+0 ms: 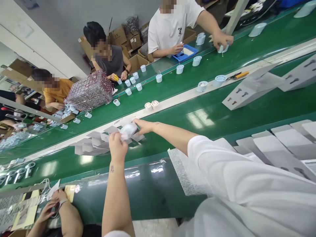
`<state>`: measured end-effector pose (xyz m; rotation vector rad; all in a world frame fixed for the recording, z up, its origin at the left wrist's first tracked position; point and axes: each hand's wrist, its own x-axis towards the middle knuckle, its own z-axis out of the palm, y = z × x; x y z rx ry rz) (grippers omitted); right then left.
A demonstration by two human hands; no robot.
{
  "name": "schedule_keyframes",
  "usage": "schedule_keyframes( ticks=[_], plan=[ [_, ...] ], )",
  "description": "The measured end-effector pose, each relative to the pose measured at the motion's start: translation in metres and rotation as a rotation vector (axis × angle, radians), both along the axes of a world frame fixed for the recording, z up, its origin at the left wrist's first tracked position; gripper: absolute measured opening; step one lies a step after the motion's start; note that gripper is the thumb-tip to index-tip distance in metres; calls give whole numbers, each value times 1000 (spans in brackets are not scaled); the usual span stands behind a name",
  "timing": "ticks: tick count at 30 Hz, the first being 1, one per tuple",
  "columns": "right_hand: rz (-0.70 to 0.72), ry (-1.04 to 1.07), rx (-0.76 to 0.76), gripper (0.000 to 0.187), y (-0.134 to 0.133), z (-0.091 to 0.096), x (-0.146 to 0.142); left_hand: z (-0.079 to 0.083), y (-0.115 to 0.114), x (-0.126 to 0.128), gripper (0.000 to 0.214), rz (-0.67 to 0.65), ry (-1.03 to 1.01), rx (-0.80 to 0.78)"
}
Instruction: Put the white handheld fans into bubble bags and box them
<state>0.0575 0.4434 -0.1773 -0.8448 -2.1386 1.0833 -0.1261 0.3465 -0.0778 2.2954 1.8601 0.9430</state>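
Observation:
Both my hands meet over the near green conveyor belt (pixel 209 118). My left hand (pixel 117 146) is closed on one end of a small white plastic-wrapped item (pixel 127 131). My right hand (pixel 145 126), reaching in from a white sleeve, pinches its other end. Directly beneath them lies a pile of flat grey card pieces (pixel 92 144) on the belt.
More grey cards (pixel 251 89) lie on the belt at right, and a stack (pixel 278 144) sits by my sleeve. Small white cups (pixel 158 78) dot the far belt, where three people work. Another person's hands (pixel 50 207) handle papers at bottom left.

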Motion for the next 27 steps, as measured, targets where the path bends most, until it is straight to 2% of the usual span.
schedule_keyframes(
  ticks=[2,5,10,13,15,19,22,24,27],
  plan=[
    [21,-23,25,65,-2,1,1,0,6,14,22,-77,275,-59],
    [10,-2,55,63,-3,2,4,3,21,37,29,-122,464,-106],
    [-109,-24,1,66,-7,7,38,1,37,55,30,-171,443,47],
    [-119,-83,42,66,-18,17,77,1,35,68,24,-356,351,114],
    [-165,-102,65,63,-30,26,107,6,31,87,22,-460,325,146],
    [-259,-134,93,56,-58,40,171,19,22,159,17,-520,459,174],
    [-305,-202,40,55,-82,38,225,20,20,224,17,-643,572,87],
    [-399,-225,3,55,-99,34,263,16,21,261,19,-697,558,61],
    [-505,-209,14,50,-117,27,315,7,23,303,19,-592,416,71]
  ],
)
